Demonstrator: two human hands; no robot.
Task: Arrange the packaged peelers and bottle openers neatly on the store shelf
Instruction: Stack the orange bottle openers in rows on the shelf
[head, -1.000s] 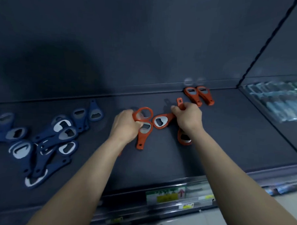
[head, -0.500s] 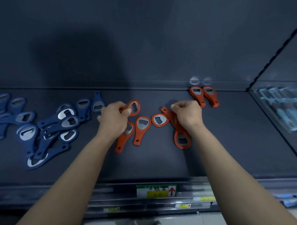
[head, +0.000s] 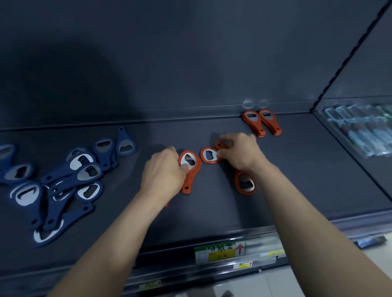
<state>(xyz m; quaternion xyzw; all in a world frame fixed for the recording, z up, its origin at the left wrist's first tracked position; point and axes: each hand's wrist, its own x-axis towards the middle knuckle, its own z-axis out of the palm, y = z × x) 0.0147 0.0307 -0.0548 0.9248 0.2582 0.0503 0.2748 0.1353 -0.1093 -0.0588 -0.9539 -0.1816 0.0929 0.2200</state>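
Dark shelf (head: 301, 175): left hand (head: 164, 176) pinches one orange opener (head: 190, 170), right hand (head: 239, 152) clutches another (head: 209, 155); hurried sliding could scatter the neat pair (head: 261, 123) at upper right.

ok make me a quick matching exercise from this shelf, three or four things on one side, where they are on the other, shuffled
Things:
1. blue bottle openers
2. two orange openers side by side
3. packaged peelers
4. price label

Places:
A. next shelf bay, far right
B. front rail of the shelf
C. loose pile, shelf's left
D. against the back wall, beyond the right hand

Pairs: 1-C, 2-D, 3-A, 4-B
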